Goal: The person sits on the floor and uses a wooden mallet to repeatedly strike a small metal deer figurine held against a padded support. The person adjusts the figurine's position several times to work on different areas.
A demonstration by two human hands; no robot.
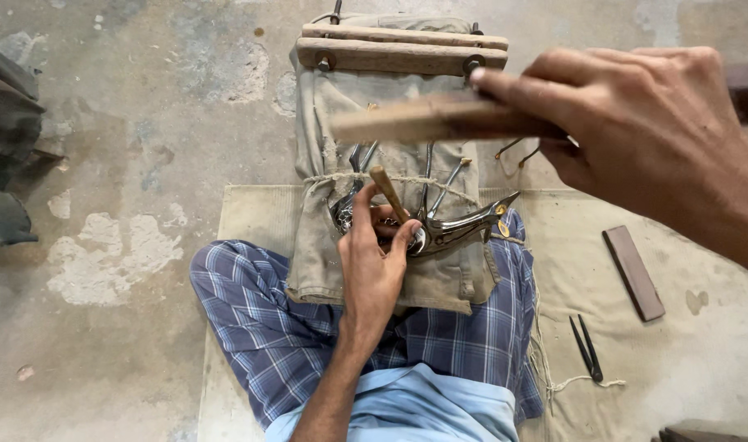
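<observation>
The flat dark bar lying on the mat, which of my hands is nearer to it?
Right. The right hand is raised above and just beyond the dark bar, gripping a wooden block. The left hand is farther off, over the lap, holding a small wooden rod.

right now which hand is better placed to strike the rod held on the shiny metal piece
Right. The right hand is raised above the work with a wooden stick in its grip, blurred. The left hand is busy holding the small rod upright against the shiny metal piece.
</observation>
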